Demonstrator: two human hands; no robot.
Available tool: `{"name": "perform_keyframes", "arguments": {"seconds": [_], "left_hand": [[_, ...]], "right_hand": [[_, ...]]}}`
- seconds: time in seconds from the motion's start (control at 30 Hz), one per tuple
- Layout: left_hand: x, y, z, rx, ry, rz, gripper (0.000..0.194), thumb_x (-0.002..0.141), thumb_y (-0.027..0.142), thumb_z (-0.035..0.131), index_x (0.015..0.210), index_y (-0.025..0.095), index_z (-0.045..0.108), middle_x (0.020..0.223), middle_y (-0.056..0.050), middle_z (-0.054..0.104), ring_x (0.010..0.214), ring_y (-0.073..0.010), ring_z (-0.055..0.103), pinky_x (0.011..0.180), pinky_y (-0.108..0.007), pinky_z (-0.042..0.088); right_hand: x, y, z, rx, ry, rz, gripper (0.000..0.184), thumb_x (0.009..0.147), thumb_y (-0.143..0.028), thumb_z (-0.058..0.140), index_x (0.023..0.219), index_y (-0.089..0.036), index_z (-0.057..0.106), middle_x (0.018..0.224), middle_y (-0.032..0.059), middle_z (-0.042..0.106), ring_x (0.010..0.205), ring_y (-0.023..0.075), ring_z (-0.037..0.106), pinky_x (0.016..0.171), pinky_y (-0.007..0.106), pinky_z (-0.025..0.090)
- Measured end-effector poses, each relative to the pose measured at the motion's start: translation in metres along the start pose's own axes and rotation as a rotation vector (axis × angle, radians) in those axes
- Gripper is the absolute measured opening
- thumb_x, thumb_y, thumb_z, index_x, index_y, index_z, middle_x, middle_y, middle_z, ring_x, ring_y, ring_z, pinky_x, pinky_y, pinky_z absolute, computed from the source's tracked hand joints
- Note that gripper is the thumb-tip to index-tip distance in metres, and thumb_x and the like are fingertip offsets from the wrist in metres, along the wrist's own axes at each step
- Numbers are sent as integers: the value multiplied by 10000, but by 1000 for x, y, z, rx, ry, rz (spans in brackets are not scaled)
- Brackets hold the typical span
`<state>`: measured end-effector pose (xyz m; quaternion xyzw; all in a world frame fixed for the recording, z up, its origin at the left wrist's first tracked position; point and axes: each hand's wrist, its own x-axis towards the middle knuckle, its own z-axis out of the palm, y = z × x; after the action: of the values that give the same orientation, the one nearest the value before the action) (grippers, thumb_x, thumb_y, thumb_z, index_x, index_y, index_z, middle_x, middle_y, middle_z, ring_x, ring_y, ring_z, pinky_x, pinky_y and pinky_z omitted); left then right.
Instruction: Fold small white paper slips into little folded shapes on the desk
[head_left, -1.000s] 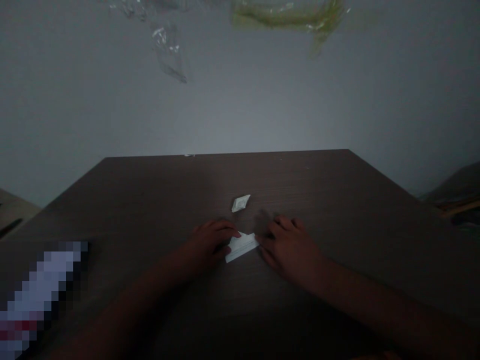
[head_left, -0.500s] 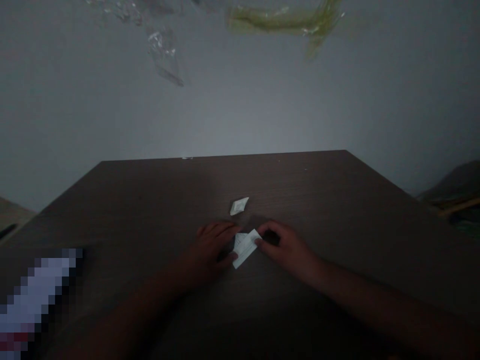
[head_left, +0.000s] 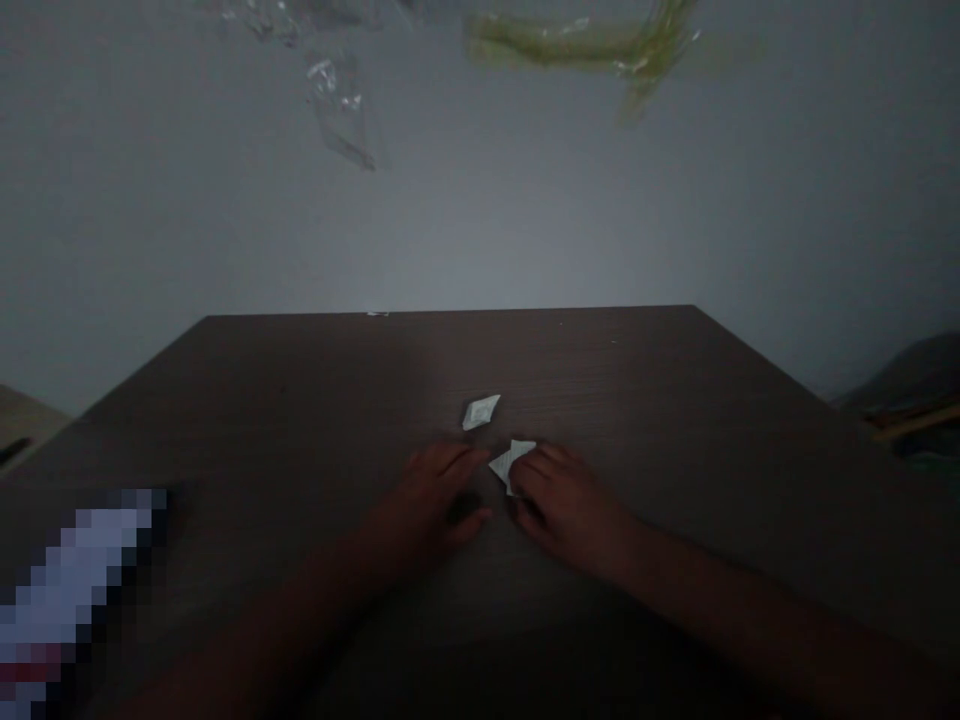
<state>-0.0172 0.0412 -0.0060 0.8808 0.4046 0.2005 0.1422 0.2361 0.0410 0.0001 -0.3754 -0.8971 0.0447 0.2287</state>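
Note:
A small folded piece of paper (head_left: 504,465), pale with pointed corners, is in my right hand (head_left: 562,500). The fingers are closed over its right side and hide part of it. Just left of the paper, my left hand (head_left: 439,500) has its thumb and fingers apart with nothing between them. Beyond both hands, a second folded paper (head_left: 481,412), shaped like a little boat, lies on the dark wooden table (head_left: 337,400).
At the lower left is a blurred-out pale rectangular object (head_left: 82,570). A wall (head_left: 465,220) with yellow tape (head_left: 562,45) and clear tape (head_left: 341,105) rises behind the table. Dark items (head_left: 915,400) stand past the right edge.
My left hand has let go of the folded paper. My right hand now covers the paper's right side, and the paper has turned and shifted slightly right and away from me.

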Motion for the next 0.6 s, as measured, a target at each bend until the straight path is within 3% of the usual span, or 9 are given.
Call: {"name": "perform_keyframes", "arguments": {"seconds": [0.1,0.23,0.33,0.43,0.6], "left_hand": [[1,10,0,6,-80,25,556,925,261,770,1447,232,582,1441,-121,675,1343,-342,629,1162,-523,498],[3,14,1,32,-134,-14,509,901,251,820,1369,215,623,1405,-116,682,1309,-354,633,1106,-534,509],[5,8,2,46,-132,-25,370,927,177,791,1272,230,669,1334,-83,707,1254,-320,654,1052,-482,525],[6,4,1,100,-136,-6,258,970,137,742,1207,227,697,1257,-62,726,1201,-291,669,1021,-434,520],[9,3,-3,189,-175,65,161,1005,154,721,1154,210,699,1218,-53,727,1166,-283,669,1011,-420,488]], "right_hand": [[-2,-6,6,77,-123,38,255,919,-172,677,1174,-156,684,1128,141,765,1101,345,699,992,549,581],[-8,-14,7,360,-87,101,477,910,-171,684,1380,-201,612,1292,134,754,1212,312,708,1075,515,579],[-12,-15,8,531,-63,145,552,918,-138,652,1452,-244,560,1350,109,743,1231,266,719,1071,455,592],[-11,-8,10,545,-54,143,520,913,-137,669,1413,-256,591,1322,98,747,1210,261,719,1057,450,588],[-5,8,9,340,-144,-1,338,952,-182,714,1287,-220,694,1275,121,748,1224,304,665,1096,505,533]]}}
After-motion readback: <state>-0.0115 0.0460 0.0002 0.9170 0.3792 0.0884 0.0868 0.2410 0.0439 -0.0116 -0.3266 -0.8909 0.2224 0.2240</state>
